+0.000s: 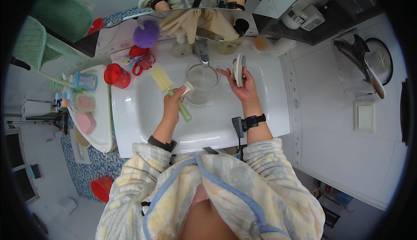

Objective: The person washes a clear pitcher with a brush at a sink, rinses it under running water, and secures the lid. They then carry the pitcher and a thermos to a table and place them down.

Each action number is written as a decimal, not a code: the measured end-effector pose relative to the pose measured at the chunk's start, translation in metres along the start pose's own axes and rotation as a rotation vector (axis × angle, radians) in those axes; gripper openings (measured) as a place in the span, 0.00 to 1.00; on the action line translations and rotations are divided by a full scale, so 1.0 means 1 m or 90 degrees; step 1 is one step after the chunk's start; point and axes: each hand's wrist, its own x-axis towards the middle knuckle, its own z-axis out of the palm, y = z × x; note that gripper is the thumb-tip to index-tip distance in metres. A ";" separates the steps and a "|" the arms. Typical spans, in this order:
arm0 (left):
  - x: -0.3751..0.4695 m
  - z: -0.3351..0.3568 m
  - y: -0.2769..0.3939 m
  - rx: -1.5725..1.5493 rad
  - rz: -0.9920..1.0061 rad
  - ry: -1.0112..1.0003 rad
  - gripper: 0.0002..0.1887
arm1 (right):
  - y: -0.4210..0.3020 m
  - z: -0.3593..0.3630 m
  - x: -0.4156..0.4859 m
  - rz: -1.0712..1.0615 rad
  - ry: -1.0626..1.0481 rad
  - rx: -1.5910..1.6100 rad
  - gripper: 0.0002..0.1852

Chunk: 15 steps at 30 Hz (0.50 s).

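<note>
In the white washbasin a clear pitcher sits below the chrome faucet. My left hand grips the green handle of a cleaning brush, its cream bristles angled up and away to the left. The same hand is at the pitcher's cream handle; its fingers there are partly hidden. To the right of the pitcher, my right hand holds a round whitish lid on edge, with one finger stretched toward the pitcher's rim.
Two red cups stand at the basin's left; one holds toothbrushes. Beyond them a white shelf carries bottles and a pink soap box. Rubber gloves hang behind the faucet, beside a purple pouf. A mirror cabinet overhangs the back.
</note>
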 end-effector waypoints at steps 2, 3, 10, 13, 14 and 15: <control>0.000 -0.001 -0.001 0.003 0.005 -0.001 0.14 | 0.005 0.000 0.004 0.018 -0.016 -0.001 0.23; 0.000 -0.001 -0.001 0.002 0.009 0.000 0.14 | 0.007 0.001 0.005 0.017 0.005 0.013 0.24; 0.001 -0.002 0.000 0.005 0.031 -0.019 0.15 | 0.015 0.008 0.000 0.045 -0.149 -0.013 0.25; 0.001 -0.001 0.000 0.014 0.026 -0.013 0.15 | 0.016 0.009 0.000 0.036 -0.164 -0.030 0.23; 0.001 -0.001 0.000 0.013 0.021 -0.013 0.15 | 0.016 0.009 0.000 0.039 -0.169 -0.026 0.24; 0.002 -0.001 -0.001 0.014 0.019 -0.011 0.15 | 0.016 0.009 -0.001 0.043 -0.174 -0.021 0.24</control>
